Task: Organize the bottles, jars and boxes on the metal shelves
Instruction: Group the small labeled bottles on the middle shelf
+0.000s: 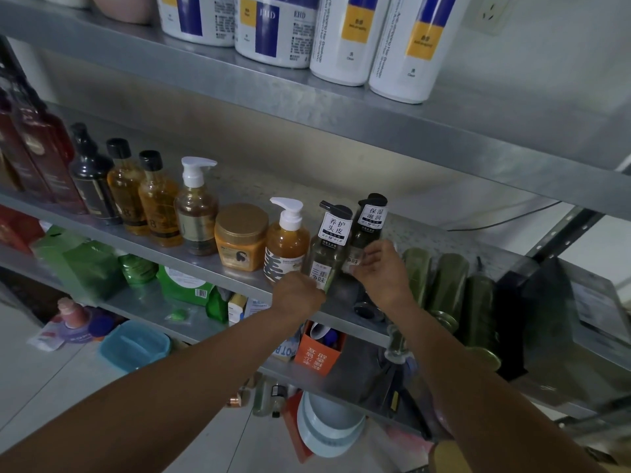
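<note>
- Spanning the view, grey metal shelves (375,131); the middle shelf carries a row of upright bottles.
- White bottles (273,29), top shelf, with blue-and-yellow labels, one reading "EHD"; their tops are cut off.
- Clear bottle (327,257), tagged "养护头皮", at the middle shelf's front edge; the left hand (298,297) curls round its base.
- Dark bottle (368,235), tag beginning "保湿", just beside it; the right hand (382,271) grips its lower half, hiding part of the label.

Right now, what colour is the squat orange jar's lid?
Its round lid is gold; head view.
</note>
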